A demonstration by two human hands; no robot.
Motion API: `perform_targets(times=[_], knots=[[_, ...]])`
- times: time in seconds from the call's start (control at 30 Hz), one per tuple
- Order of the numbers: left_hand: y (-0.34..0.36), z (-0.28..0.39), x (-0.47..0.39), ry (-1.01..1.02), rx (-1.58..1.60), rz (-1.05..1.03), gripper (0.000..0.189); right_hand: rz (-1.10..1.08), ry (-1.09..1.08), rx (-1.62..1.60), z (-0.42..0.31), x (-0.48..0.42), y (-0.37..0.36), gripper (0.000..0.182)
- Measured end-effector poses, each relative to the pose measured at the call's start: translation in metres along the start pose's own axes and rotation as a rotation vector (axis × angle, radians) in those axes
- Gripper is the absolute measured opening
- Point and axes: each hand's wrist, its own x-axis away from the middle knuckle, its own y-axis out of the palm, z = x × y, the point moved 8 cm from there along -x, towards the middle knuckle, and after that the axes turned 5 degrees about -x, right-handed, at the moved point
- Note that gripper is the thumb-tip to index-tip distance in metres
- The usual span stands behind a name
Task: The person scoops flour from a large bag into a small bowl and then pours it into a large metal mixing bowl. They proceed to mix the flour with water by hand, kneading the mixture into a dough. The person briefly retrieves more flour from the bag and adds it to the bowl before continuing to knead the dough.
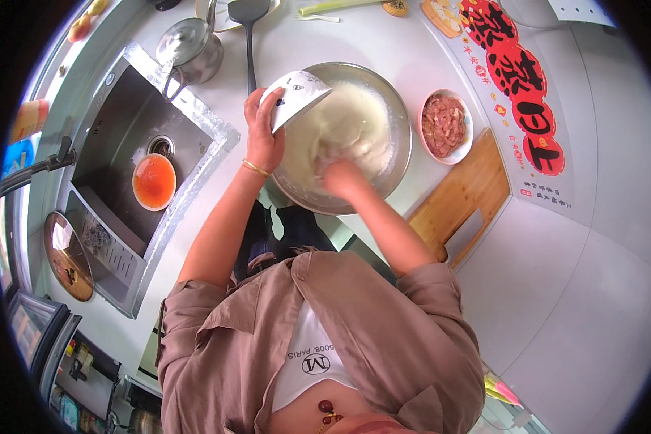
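My left hand (265, 130) grips a white bowl with dark printed marks (298, 95), tilted over the left rim of a large steel mixing bowl (404, 141). Inside the steel bowl lies a pale, wet batter or dough (358, 116). My right hand (340, 176) reaches into that mixture near the front of the bowl; its fingertips are sunk in it and hidden, so whether they close on anything does not show. Just right of the steel bowl stands a small bowl (468, 146) of raw sliced meat (444, 126).
At the left is a steel sink (119, 119) holding a bowl of orange-red liquid (154, 182). A lidded steel pot (195, 54) and a dark spatula (249, 49) lie behind. A wooden cutting board (466, 184) with a cleaver-like blade (464, 236) sits at right.
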Motion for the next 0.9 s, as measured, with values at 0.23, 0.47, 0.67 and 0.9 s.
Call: perform_targets(times=[0.23,0.47,0.67,0.9], knots=[[0.004,0.002,-0.003,0.038,-0.020,-0.034,0.072,0.083,0.253,-0.353,0.027,-0.041,-0.038,0.051],[-0.002,0.002,-0.001,0.015,-0.002,-0.006,0.073,-0.242,0.047,-0.295,-0.045,-0.002,-0.020,0.050],[0.002,0.002,-0.002,0.017,-0.003,-0.026,0.073,0.077,0.230,-0.102,0.046,-0.073,-0.065,0.041],[0.005,0.002,-0.001,0.051,-0.011,-0.011,0.073,0.099,0.222,-0.093,0.145,-0.014,-0.046,0.032]])
